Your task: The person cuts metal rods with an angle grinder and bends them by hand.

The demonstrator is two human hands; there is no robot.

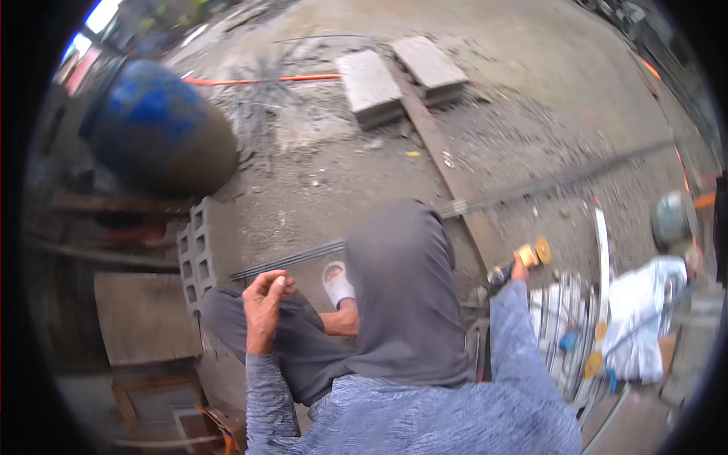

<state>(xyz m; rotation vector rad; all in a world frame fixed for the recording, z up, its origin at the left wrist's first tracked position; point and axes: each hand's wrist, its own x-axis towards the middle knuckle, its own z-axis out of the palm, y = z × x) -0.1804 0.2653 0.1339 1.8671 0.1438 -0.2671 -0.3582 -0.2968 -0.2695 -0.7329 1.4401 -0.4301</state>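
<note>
Grey, gritty ground [531, 114] fills most of the view. On it a person in a dark hood [406, 296] and blue top [455, 417] squats, one knee out to the left. Thin rods [561, 182] run across in front, crossing a brown bar [436, 140]. A blue drum [163, 125], grimy toward one end, leans at upper left. Two grey slabs [370, 85] lie at the bar's far end, one on either side. A white cloth [644, 315] lies at right; a holed block [196, 246] stands near the knee. The left hand [265, 305] is raised near that knee, fingers curled; whether they pinch anything I cannot tell. The right hand [519, 268] has its grip wrapped round a yellow and dark grinder [525, 255], right of the bar, its small yellow disc [543, 250] pointing away from the person.
</note>
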